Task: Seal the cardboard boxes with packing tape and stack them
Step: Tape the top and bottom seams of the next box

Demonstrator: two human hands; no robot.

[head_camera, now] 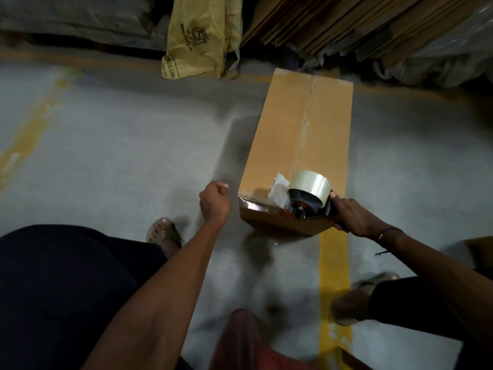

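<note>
A person crouches on a grey concrete floor over a long cardboard box, which lies lengthwise away from the camera with its near end sitting on a yellow painted line. The right hand is wrapped around the handle of a tape dispenser, whose clear roll stands at the near edge of the box top. The left hand hovers just beside the box's near left corner, its grip clenched into a loose fist around nothing visible and not touching the cardboard. A glossy strip of tape appears to run along the centre seam from the far end to the dispenser, and a shiny patch wraps the near left corner, so the top seam looks close to sealed; what seems left is to carry the strip over the near edge and cut it. No stack of sealed boxes is in view, so the stacking appears not yet begun. Behind the box, flattened cardboard sheets lean in a pile beside a yellow printed sack, and plastic-wrapped goods line the far edge of the floor.
</note>
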